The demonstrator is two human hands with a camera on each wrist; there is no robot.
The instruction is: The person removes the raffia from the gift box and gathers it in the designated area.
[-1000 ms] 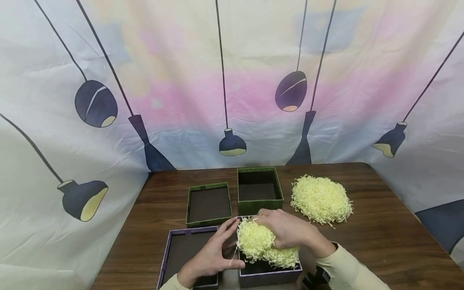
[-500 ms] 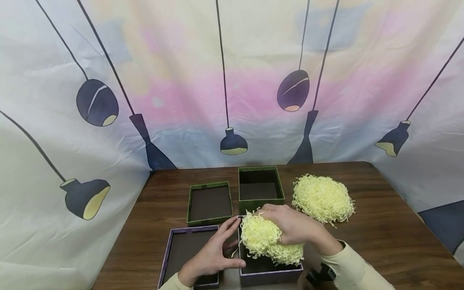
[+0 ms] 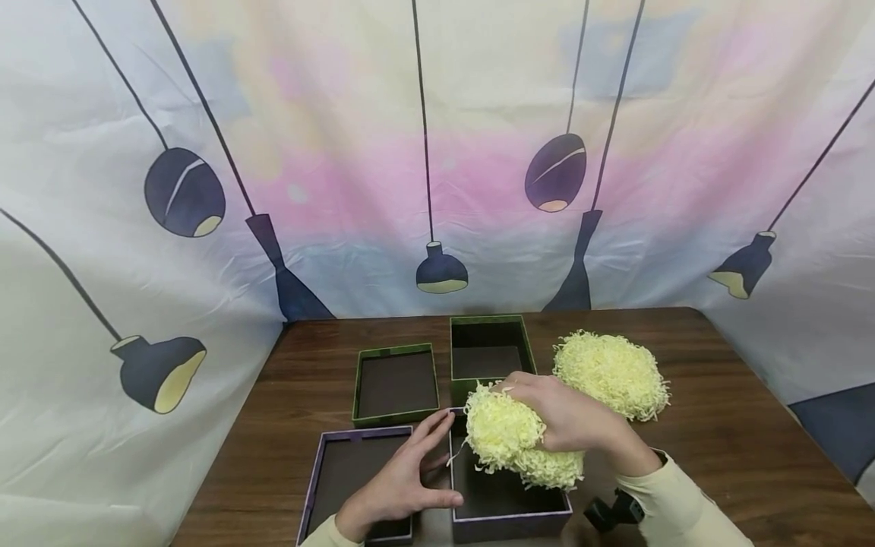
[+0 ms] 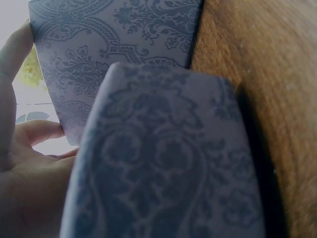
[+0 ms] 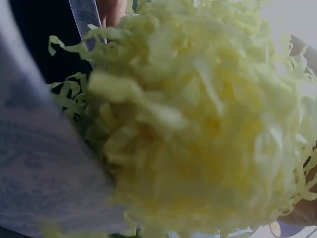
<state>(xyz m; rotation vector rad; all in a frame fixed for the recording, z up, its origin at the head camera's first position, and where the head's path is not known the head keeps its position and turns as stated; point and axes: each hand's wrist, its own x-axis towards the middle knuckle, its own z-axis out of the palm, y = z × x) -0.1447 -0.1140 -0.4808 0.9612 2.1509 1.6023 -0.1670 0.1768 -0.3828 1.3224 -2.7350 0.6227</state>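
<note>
In the head view, my right hand (image 3: pixel 570 414) grips a clump of pale yellow shredded paper (image 3: pixel 502 427) above a purple-edged box (image 3: pixel 513 527). The clump hangs over the box's far right part, and the dark inside shows below it. My left hand (image 3: pixel 399 480) has its fingers spread along the box's left side, with fingertips at the rim. The left wrist view shows its thumb and fingers against the patterned box wall (image 4: pixel 74 54). Shredded paper (image 5: pixel 198 129) fills most of the right wrist view and hides nearly all of the right hand.
A purple-edged lid (image 3: pixel 358 465) lies left of the box, partly under the left forearm. Behind stand a green-edged box (image 3: pixel 488 362) and its shallow lid (image 3: pixel 396 386). A pile of shredded paper (image 3: pixel 611 374) lies at the right on the wooden table (image 3: pixel 718 456).
My right hand has lifted the shredded paper slightly up and to the right, baring more of the box's dark inside. The left hand stays in place at the box's side.
</note>
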